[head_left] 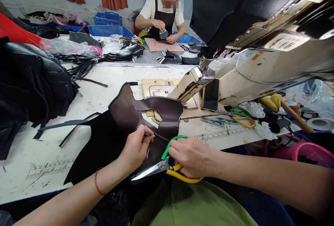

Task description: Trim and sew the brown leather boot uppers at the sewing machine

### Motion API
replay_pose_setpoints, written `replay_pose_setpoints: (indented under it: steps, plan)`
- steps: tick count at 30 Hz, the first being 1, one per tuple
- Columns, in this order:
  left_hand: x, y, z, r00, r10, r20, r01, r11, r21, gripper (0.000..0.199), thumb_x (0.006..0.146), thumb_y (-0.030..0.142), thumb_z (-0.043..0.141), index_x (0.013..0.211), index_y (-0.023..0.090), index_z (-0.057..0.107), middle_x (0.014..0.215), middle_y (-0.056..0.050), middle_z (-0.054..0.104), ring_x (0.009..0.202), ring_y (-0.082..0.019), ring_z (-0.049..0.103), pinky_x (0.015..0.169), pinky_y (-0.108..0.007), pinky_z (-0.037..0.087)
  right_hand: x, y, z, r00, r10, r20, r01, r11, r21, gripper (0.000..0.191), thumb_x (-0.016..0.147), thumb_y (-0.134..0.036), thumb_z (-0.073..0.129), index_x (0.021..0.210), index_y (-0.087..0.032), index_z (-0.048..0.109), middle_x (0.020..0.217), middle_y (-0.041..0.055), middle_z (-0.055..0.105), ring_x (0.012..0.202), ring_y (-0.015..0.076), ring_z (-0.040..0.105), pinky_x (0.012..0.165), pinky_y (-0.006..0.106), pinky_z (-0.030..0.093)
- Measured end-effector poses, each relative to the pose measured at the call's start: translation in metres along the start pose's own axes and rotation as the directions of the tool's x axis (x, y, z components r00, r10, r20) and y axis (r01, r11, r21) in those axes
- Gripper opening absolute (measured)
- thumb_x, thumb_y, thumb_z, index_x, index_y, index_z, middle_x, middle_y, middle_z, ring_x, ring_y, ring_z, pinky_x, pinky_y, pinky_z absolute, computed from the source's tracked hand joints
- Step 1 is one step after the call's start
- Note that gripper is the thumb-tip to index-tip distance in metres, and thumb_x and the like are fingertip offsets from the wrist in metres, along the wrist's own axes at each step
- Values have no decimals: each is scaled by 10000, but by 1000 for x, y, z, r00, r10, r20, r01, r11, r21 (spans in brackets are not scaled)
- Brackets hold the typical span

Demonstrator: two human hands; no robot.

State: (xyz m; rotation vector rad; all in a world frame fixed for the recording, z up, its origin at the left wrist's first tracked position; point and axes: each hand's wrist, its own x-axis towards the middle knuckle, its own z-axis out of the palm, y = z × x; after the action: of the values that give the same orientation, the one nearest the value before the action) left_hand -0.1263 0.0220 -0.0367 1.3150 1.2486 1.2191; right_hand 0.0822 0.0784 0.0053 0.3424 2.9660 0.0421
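Right hand [191, 156] grips my scissors [161, 165], blades together, long axis near level, tips pointing left, while left hand [135, 148] pinches the brown leather [127, 113] edge.

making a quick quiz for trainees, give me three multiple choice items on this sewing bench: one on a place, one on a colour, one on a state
1. Where does the phone stand?
A. leaning by the sewing machine
B. in the blue crate
C. on the person's lap

2. What colours are the handles of the scissors in the right hand?
A. red and black
B. green and yellow
C. both blue

3. How does the left hand hold the brown leather piece?
A. flat palm on top
B. not touching it
C. fingers pinching its edge

Answers: 1 A, the phone is propped upright beside the machine's arm; 2 B, one loop is green, the other yellow; 3 C, thumb and fingers close on the leather's edge.
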Motion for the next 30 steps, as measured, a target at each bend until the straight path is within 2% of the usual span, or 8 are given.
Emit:
replay_pose_setpoints:
  steps: [3,7,13,17,23,26,28,30]
  plan:
    - [2,2,2,998,-33,-59,34,999,21,97,937,278,436,879,201,444,703,59,518,322,-19,436,310,-131,297,-1,-1,-3,1000,-14,8,14,1000,-8,93,671,-167,541,750,-188,498,722,43,537,569,169,470,484,306,154]
    - [3,3,3,993,-58,-104,62,997,38,101,924,293,443,877,205,446,664,67,508,322,-33,433,304,-140,287,1,-5,-8,999,33,-11,-33,999,7,110,663,-192,548,765,-187,506,733,47,544,589,177,479,491,302,154]
    - [4,2,2,989,-80,-125,88,994,59,96,922,294,452,876,210,450,627,80,502,325,-40,432,317,-147,297,2,-6,-19,1000,-6,20,6,999,-36,90,665,-182,550,750,-189,521,704,43,537,557,174,453,489,308,131]
    - [5,2,3,988,-88,-129,96,994,59,88,923,289,447,878,213,451,611,88,493,321,-41,425,318,-150,294,4,-7,-23,1000,-11,-18,10,999,-48,63,684,-176,533,744,-192,521,710,42,538,556,177,446,489,312,131]
    - [7,1,2,985,-110,-134,115,993,29,104,920,311,450,875,218,444,634,80,515,316,-44,426,307,-156,286,6,-5,-18,998,-30,-53,28,999,-42,103,637,-145,529,724,-196,508,699,25,530,541,163,429,478,308,133]
    - [8,2,1,983,-124,-136,125,992,1,108,916,319,463,874,222,440,565,100,488,303,-49,408,311,-154,290,5,-3,-11,995,-30,-92,28,999,-21,124,607,-151,538,718,-197,508,695,21,525,543,165,431,461,302,129]
    - [6,2,0,981,-137,-141,135,991,-24,115,916,328,466,875,225,436,507,116,455,292,-55,388,308,-151,281,4,-2,-9,989,-58,-136,57,998,-10,99,628,-154,541,712,-196,508,688,19,512,539,162,420,456,303,145]
    - [4,1,0,978,-152,-141,145,988,-57,129,914,343,471,880,225,433,510,113,467,287,-53,379,303,-151,269,2,-2,-9,963,-172,-206,174,985,-9,42,711,-165,533,698,-195,507,682,16,489,539,157,404,463,309,177]
